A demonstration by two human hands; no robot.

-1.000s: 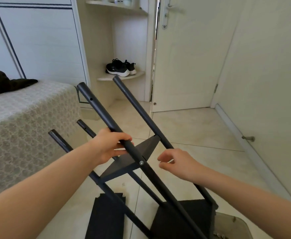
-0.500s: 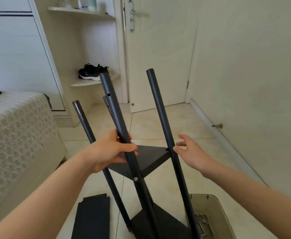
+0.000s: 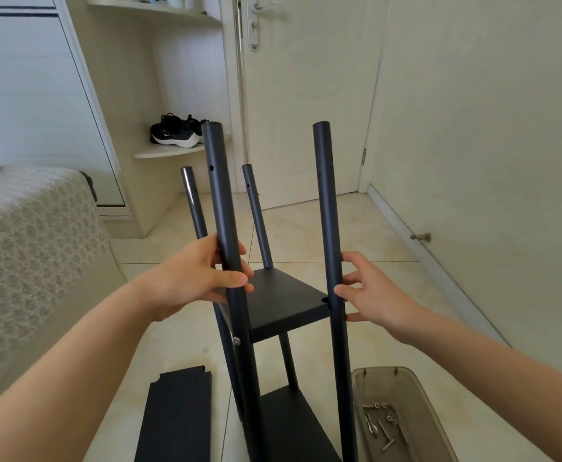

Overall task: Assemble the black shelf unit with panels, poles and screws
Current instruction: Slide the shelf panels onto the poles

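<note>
Black four-pole shelf unit [image 3: 286, 305] standing mid-frame, half built. Gripping front-left dark round pole [image 3: 218, 195] with left hand [image 3: 199, 278]; touching front-right pole [image 3: 326, 195] with wide-open right hand [image 3: 369, 291]. Steadying step, probably. Next, likely: fit loose flat black panel [image 3: 176, 415], lower left, with silver screws [image 3: 382, 426], lower right.

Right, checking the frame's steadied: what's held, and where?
Left hand grips the near-left black metal pole just above the middle black panel. Right hand only touches the near-right black pole there, fingers loose.
</note>
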